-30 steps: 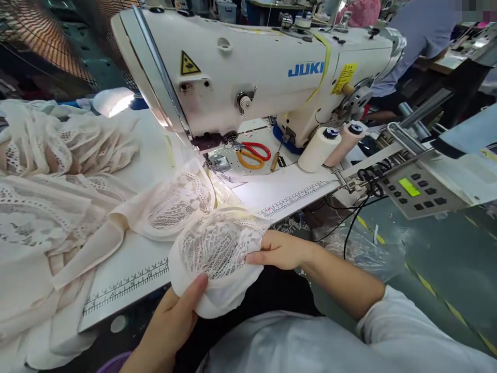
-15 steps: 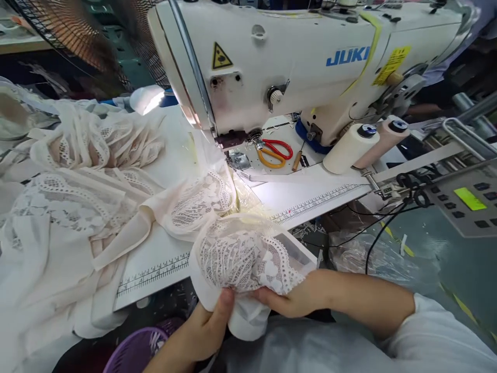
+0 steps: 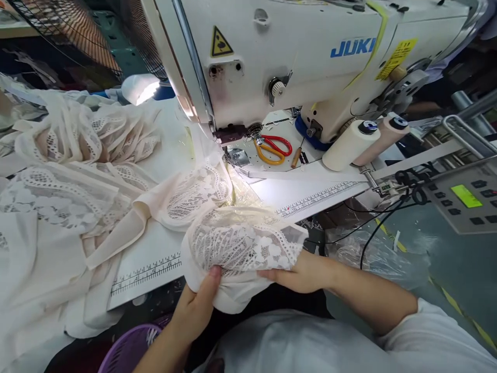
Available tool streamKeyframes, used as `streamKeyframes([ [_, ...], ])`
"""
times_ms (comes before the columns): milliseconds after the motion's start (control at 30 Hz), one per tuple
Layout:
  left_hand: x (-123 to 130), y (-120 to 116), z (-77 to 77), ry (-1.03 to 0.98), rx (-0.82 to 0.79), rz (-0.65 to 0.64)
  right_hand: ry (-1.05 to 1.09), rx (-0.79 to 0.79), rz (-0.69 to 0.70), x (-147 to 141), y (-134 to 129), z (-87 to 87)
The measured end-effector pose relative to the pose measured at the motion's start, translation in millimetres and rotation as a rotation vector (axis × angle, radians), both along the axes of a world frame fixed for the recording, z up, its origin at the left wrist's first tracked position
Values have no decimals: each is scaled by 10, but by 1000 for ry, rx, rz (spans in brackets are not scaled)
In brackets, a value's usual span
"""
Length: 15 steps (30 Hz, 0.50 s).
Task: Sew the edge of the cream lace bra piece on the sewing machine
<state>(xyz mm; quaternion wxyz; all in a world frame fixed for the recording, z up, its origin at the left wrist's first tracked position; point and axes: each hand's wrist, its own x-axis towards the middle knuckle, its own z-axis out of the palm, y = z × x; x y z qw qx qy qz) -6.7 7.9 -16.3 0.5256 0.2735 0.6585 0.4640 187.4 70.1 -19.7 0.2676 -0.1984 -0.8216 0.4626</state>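
Note:
A cream lace garment (image 3: 233, 243) lies stretched between my hands at the table's front edge. My left hand (image 3: 202, 298) grips its lower left rim, thumb on top and fingers hidden underneath. At the right end, my right hand (image 3: 289, 273) is closed on the lace edge, its fingers under the cloth. A second lace cup (image 3: 194, 194) rests on the table just beyond, close to the needle area of the white sewing machine (image 3: 240, 62). From it a plain cream band (image 3: 120, 241) runs left.
Piled cream lace pieces (image 3: 85, 129) cover the left side. Scissors (image 3: 274, 149), a wooden-handled tool (image 3: 296, 157) and thread cones (image 3: 345, 146) stand or lie at the machine. A control panel (image 3: 466, 199) is at right, a purple basket (image 3: 128, 349) below, a fan (image 3: 77, 36) behind.
The garment has been spread flatter and wider between my hands. Both hands have shifted up and left in view, with the left one farther from the right. The whole view has shifted slightly.

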Motion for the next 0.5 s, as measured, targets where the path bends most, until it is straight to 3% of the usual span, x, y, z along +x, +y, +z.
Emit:
streamKeyframes([
  [100, -7, -5, 20, 9, -81, 73, 63, -65, -61, 49, 30, -66],
  [333, 31, -59, 51, 47, -43, 25, -90, -38, -357, -39, -78, -212],
  [400, -48, -44, 67, -10, -97, -2, -36, -117, -284, -16, -89, -194],
  [500, -244, 40, 131, -337, -168, -28, 178, -203, 164, 48, -81, -142],
])
